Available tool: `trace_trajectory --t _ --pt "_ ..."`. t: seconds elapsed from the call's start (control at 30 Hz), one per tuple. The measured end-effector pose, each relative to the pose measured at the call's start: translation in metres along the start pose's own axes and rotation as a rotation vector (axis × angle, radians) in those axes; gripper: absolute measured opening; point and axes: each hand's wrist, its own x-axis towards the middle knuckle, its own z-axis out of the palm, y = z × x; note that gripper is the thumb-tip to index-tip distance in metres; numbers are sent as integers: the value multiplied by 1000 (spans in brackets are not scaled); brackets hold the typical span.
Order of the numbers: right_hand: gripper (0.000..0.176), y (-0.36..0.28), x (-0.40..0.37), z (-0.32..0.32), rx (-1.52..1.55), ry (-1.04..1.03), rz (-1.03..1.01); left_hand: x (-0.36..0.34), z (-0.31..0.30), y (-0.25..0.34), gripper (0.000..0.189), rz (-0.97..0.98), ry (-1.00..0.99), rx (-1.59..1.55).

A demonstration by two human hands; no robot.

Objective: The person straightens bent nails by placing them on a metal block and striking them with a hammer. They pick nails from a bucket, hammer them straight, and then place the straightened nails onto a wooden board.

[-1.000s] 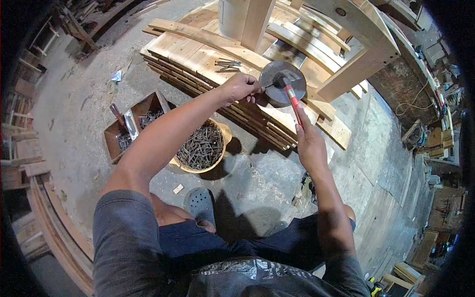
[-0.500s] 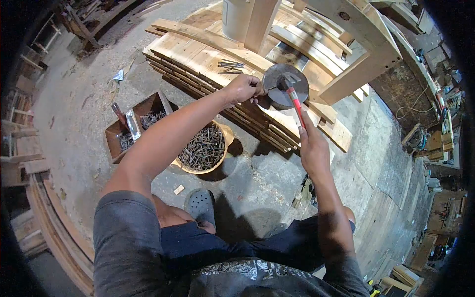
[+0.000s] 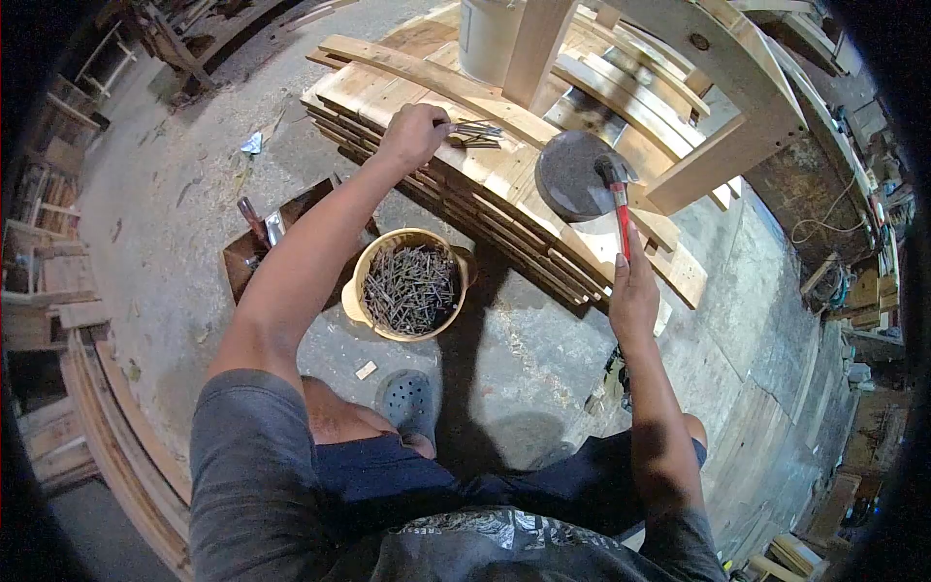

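Note:
My left hand [image 3: 415, 134] is closed in a pinch at the near end of a small pile of nails [image 3: 480, 139] on the stacked boards [image 3: 339, 92]. A nail seems to stick out from its fingertips, against the pile. My right hand [image 3: 635, 301] grips a hammer [image 3: 623, 209] by its red handle. The hammer's dark head rests on or just above the right edge of a round grey metal block [image 3: 574, 175], which sits on the boards.
A yellow tub [image 3: 351, 303] full of nails stands on the floor before me. Left of it is an open box [image 3: 235, 267] with a handled tool [image 3: 254, 221]. Wooden uprights [image 3: 536, 53] and a white bucket [image 3: 488, 44] rise behind the block.
My left hand has moved left from the round block to the nail pile. The hammer has shifted from the block's middle toward its right edge. The view has shifted slightly.

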Motion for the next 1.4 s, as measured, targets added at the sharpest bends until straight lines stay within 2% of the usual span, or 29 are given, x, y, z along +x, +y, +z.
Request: trace_trajectory --t 0.03,0.23,0.37,0.43,0.47,0.5,0.57,0.7,0.77,0.87,1.03,1.1,1.13,1.23,1.33,1.4 --pt "52 0 0 1 -32 -8 15 0 2 -6 23 14 39 28" --pt "53 0 0 4 -28 21 -6 -2 7 6 26 89 -12 182" --pt "53 1 0 4 -32 26 -1 -1 5 11 26 140 65 228" --pt "47 -3 1 -2 23 -87 79 0 6 17 27 257 53 194" --pt "48 -4 1 -1 -9 -107 112 2 6 18 31 313 -38 225" --pt "49 -4 0 -2 -20 -111 133 0 11 18 38 393 -8 238" --pt "50 3 -1 2 -18 -51 60 -2 17 23 44 416 -65 288" --pt "50 -2 1 -4 -58 -97 97 11 20 42 40 247 -305 463" --pt "52 6 -2 0 -27 -33 12 13 21 47 33 316 -223 475" --pt "53 5 -1 -2 -54 -47 23 22 31 37 19 410 -153 532" --pt "53 2 0 -7 -45 -104 50 22 29 40 17 401 -100 532" --pt "52 6 0 -2 -79 -85 53 17 24 48 17 375 -67 454" --pt "51 6 -1 -2 -71 -103 70 19 23 48 16 337 -120 459" --pt "51 10 -1 3 -21 -73 54 23 28 36 15 304 -55 353" --pt "52 4 -1 -3 -43 -72 50 28 20 36 15 206 -85 273" --pt "51 6 -1 0 -43 -35 14 31 14 33 17 44 -92 50"
